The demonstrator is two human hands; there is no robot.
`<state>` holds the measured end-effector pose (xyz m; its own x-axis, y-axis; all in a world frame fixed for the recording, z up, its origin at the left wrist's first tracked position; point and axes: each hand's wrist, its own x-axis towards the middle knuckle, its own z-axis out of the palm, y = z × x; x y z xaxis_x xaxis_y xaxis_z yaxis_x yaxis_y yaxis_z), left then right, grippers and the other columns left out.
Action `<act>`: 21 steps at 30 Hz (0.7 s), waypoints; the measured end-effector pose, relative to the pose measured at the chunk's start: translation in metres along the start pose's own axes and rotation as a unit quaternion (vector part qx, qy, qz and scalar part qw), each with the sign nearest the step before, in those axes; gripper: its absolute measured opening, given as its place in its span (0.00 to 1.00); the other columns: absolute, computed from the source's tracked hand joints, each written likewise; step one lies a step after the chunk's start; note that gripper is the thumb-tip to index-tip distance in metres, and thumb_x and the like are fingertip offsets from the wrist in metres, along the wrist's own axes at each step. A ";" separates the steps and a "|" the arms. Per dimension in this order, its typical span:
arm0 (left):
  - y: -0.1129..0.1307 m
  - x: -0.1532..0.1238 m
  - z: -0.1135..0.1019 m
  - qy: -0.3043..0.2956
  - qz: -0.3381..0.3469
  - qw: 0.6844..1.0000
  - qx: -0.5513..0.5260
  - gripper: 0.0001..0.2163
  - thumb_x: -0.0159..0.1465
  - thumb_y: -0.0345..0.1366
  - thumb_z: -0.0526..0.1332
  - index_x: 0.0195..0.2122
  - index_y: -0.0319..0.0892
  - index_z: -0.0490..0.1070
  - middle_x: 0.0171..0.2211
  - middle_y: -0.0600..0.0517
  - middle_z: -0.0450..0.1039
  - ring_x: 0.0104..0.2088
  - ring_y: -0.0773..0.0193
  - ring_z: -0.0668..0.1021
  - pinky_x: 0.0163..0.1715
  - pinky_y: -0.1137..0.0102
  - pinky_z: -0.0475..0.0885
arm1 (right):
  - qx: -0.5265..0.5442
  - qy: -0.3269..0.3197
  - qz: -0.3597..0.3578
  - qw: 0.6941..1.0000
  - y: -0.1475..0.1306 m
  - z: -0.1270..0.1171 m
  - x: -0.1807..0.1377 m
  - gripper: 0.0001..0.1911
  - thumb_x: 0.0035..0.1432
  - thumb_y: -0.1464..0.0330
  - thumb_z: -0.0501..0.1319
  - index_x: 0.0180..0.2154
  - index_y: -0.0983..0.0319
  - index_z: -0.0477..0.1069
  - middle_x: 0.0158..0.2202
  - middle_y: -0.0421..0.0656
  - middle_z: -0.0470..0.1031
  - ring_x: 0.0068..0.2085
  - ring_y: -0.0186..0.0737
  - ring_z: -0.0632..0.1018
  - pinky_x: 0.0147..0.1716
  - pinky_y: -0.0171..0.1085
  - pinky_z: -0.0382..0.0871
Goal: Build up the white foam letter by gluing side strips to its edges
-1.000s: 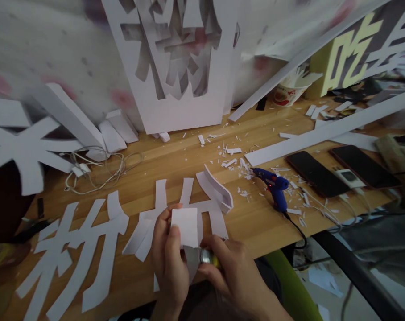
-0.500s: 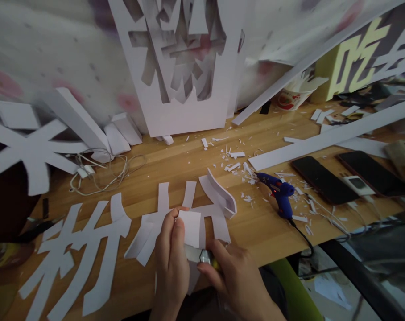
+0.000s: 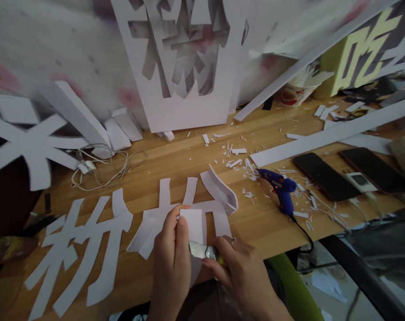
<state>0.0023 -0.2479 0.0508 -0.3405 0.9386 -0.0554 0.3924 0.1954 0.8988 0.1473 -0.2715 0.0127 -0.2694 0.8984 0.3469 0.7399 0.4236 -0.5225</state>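
Between the thumb and fingers of my left hand is a small piece of white foam board, held upright above the table's front edge. My right hand grips a utility knife; its blade lies against the lower part of the foam board, pointing toward my left hand. Most of the knife's handle is hidden by my fingers. Behind my hands lies a white cut-out character, partly covered, with a curved strip standing along its right side. A similar flat cut-out character rests to the left.
A blue glue gun sits among white scraps. Two phones and a long white strip lie at right. A tangled white cable is at left. A stencil board leans at the back.
My view has shifted slightly. The knife blade has moved a little to the right along the foam board, with my right hand. My left hand keeps its hold.
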 end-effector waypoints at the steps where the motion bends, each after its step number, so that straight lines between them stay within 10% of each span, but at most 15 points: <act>1: 0.000 0.000 0.000 -0.002 0.002 1.000 0.000 0.16 0.69 0.46 0.52 0.48 0.45 0.74 0.45 0.49 0.80 0.45 0.58 0.79 0.42 0.68 0.73 | 0.000 -0.002 0.000 1.000 0.001 0.000 0.000 0.28 0.71 0.50 0.42 0.29 0.60 0.67 0.21 0.38 0.72 0.21 0.35 0.75 0.22 0.35 0.57; 21: -0.006 0.000 0.008 -0.076 0.038 0.996 0.040 0.19 0.70 0.49 0.48 0.50 0.44 0.71 0.38 0.48 0.81 0.37 0.59 0.81 0.34 0.67 0.74 | -0.068 0.037 0.011 0.997 0.011 -0.007 -0.007 0.31 0.71 0.50 0.40 0.27 0.59 0.68 0.17 0.37 0.71 0.17 0.35 0.74 0.17 0.35 0.57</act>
<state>0.0073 -0.2469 0.0422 -0.1759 0.9826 -0.0593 0.4817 0.1385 0.8653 0.1618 -0.2736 0.0099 -0.2101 0.8944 0.3948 0.8235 0.3795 -0.4216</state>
